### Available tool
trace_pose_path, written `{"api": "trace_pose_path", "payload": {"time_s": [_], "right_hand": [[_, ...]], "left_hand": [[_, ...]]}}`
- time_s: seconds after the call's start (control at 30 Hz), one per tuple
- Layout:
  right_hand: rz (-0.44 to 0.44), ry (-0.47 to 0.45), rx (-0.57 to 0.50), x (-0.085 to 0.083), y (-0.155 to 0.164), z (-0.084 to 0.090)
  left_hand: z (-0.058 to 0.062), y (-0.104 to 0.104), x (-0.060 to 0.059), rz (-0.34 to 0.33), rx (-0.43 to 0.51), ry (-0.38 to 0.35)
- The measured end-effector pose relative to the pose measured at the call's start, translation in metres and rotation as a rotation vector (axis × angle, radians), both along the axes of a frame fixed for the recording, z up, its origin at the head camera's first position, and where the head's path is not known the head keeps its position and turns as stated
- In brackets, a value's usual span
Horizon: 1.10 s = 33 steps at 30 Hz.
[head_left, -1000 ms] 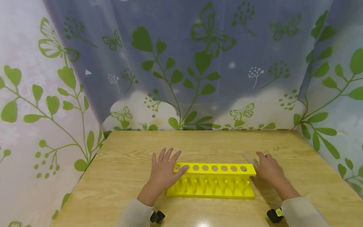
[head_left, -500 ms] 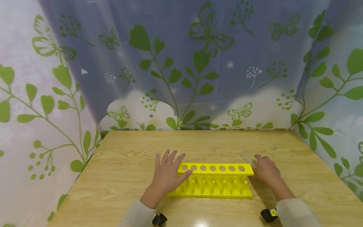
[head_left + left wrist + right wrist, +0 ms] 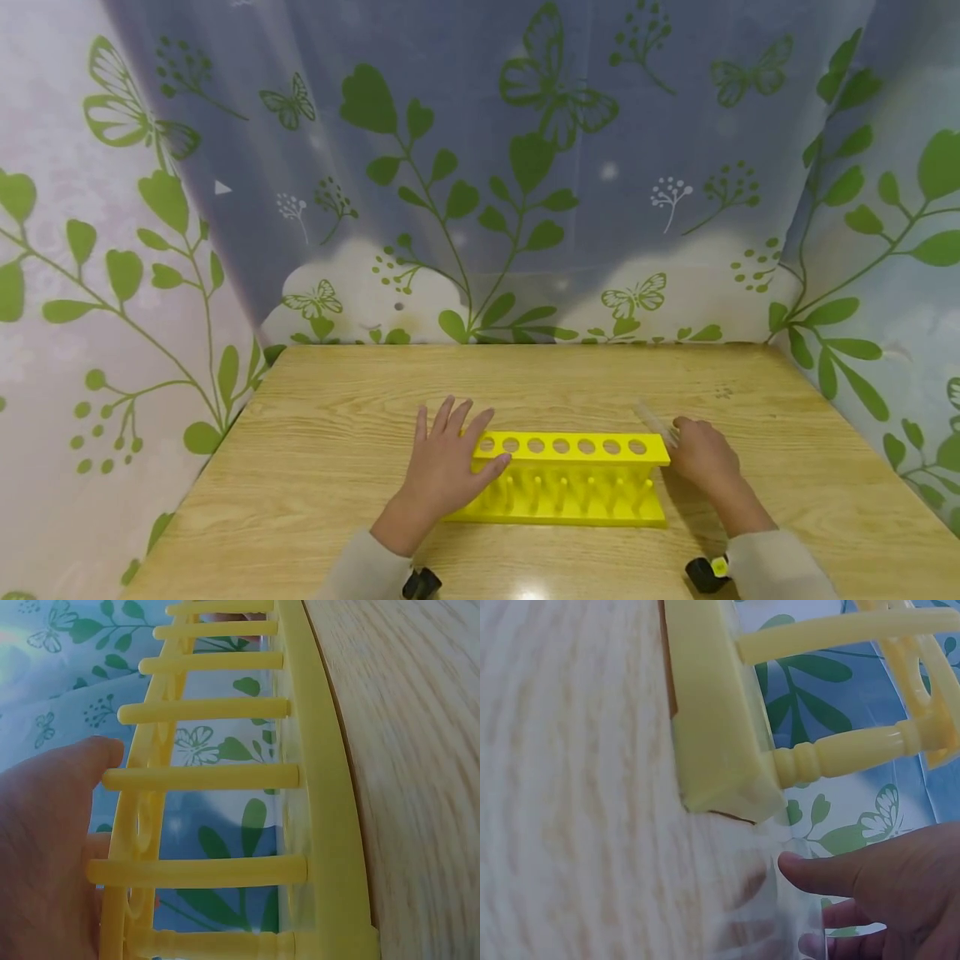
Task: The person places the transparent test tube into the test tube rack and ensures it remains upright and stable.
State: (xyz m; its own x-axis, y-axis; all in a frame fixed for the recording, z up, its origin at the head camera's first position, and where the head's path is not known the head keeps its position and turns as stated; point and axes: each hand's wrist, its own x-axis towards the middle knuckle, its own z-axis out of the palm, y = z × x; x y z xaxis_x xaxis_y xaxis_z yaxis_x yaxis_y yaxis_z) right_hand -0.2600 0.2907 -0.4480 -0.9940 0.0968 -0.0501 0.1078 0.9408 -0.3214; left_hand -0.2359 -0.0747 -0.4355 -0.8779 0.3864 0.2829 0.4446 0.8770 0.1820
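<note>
Fingers (image 3: 450, 414) of the left hand (image 3: 442, 467) are being kept straight and spread, pressed flat against the left end of the yellow test tube rack (image 3: 570, 477), with nothing curled round it. At the rack's right end, the fingers of the right hand (image 3: 701, 454) are being curled round a clear test tube (image 3: 654, 421), which is being held tilted, its free end pointing up and away from the rack. Compared with a second ago, the rack is being shown slightly nearer the right hand, and the tube is being held just beside the rack's right end hole. The rack is being steadied on the wooden counter (image 3: 525, 375), all of its holes being left unfilled, judging by the head view.
</note>
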Motion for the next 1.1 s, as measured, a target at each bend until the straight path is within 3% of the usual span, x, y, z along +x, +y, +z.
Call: {"api": "trace_pose_path", "payload": {"time_s": [0.57,0.77,1.1], "right_hand": [[0.021,0.048,-0.003,0.002,0.000,-0.010],[0.008,0.048,-0.016,0.002,-0.002,-0.011],[-0.016,0.075,-0.024,0.004,-0.005,-0.015]], "left_hand": [[-0.002,0.001,0.001,-0.068,-0.004,-0.019],[-0.003,0.001,0.000,-0.071,0.002,0.014],[-0.001,0.001,0.000,-0.063,-0.030,-0.005]]}}
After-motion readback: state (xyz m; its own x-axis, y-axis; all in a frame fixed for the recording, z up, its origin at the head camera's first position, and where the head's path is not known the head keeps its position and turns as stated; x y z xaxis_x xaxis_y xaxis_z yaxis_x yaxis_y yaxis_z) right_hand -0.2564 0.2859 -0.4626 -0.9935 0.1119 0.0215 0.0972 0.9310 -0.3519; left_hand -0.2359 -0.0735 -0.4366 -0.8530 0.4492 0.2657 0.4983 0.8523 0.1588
